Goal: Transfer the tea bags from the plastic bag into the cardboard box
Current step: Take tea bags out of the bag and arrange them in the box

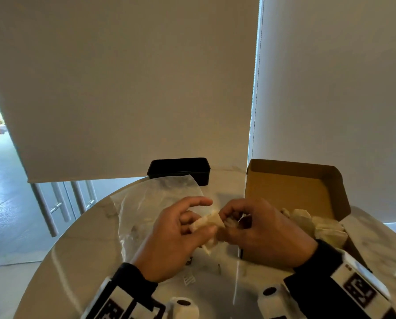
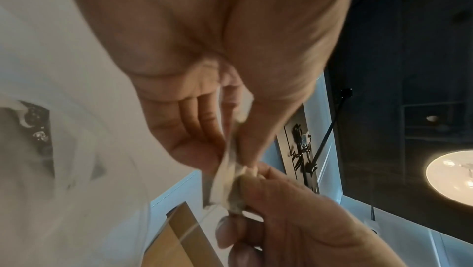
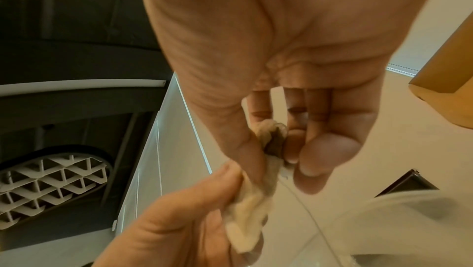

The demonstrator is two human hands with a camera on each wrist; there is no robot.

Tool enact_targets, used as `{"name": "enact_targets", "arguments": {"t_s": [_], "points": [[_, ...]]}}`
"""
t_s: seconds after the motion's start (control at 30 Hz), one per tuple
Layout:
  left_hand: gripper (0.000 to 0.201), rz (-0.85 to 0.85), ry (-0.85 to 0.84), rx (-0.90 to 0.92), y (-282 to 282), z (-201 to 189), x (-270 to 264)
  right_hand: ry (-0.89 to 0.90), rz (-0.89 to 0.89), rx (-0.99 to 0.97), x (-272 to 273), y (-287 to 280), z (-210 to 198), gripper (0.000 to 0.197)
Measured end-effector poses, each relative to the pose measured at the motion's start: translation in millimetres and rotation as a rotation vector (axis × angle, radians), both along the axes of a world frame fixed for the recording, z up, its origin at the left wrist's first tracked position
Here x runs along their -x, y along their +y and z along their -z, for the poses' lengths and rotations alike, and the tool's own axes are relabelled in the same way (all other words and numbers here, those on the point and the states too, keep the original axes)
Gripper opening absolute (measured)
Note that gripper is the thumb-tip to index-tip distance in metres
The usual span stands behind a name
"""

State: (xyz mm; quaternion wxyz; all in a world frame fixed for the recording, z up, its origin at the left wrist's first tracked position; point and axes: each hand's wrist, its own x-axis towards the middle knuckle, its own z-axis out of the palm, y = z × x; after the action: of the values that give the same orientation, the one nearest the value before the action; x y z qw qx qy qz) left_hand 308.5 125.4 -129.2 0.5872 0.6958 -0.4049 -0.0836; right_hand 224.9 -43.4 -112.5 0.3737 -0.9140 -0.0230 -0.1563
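While a glazed opening with metal door handles (image 1: 56, 206) shows at far left below a pale roller blind (image 1: 123, 88), a round marble-look worktop (image 1: 81, 245) fills the lower part of the head view. Toward its left side lies the clear plastic bag (image 1: 146, 199), flattened and crumpled, reaching from the left hand back toward a black rectangular case (image 1: 178, 168) at the worktop's far edge. The left hand (image 1: 169, 240), in a dark sleeve, hovers above the near part of the bag, its thumb and curled fingers pinching one end of a pale, creased tea bag (image 1: 209, 223), while the index finger points out above it. The wrist views show the same tea bag (image 2: 225, 178) (image 3: 253, 210) stretched between the two hands, held clear of the worktop. Just right of centre, the right hand (image 1: 259, 231) pinches the tea bag's other end between thumb and curled fingertips; the right wrist view shows a darker bunched part of it caught there. Behind and to the right of that hand stands the brown cardboard box (image 1: 291, 187), its lid upright, with several pale tea bags in the box (image 1: 323, 226) heaped against its right side. Along the bottom edge, wrist-worn camera mounts (image 1: 183, 306) with black-and-white markers sit on both sleeves.
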Motion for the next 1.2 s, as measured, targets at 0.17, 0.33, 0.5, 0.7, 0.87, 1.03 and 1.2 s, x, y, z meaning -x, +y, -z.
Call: {"name": "enact_targets", "arguments": {"t_s": [0.17,0.33,0.5,0.7,0.87,1.03,1.2], "points": [[0.032,-0.043,0.05,0.125,3,1,-10,0.049,-0.025,-0.2,11,-19,-8,0.014],[0.04,-0.115,0.056,0.06,4,6,-17,0.035,-0.061,-0.486,19,-32,-8,0.023],[0.025,-0.068,-0.088,-0.035,-5,10,-8,0.097,-0.176,-0.645,19,-27,-3,0.029],[0.024,0.021,-0.109,-0.064,-11,8,3,0.126,-0.259,-0.652,15,-21,0,0.024],[0.025,-0.099,-0.113,0.098,-12,4,10,0.141,-0.222,-0.498,10,-13,5,0.028],[0.02,-0.184,-0.103,0.24,-6,0,6,0.151,-0.115,-0.223,1,6,21,0.026],[0.032,-0.266,0.023,0.376,9,-7,-6,0.23,-0.142,-0.234,6,0,19,0.039]]}}
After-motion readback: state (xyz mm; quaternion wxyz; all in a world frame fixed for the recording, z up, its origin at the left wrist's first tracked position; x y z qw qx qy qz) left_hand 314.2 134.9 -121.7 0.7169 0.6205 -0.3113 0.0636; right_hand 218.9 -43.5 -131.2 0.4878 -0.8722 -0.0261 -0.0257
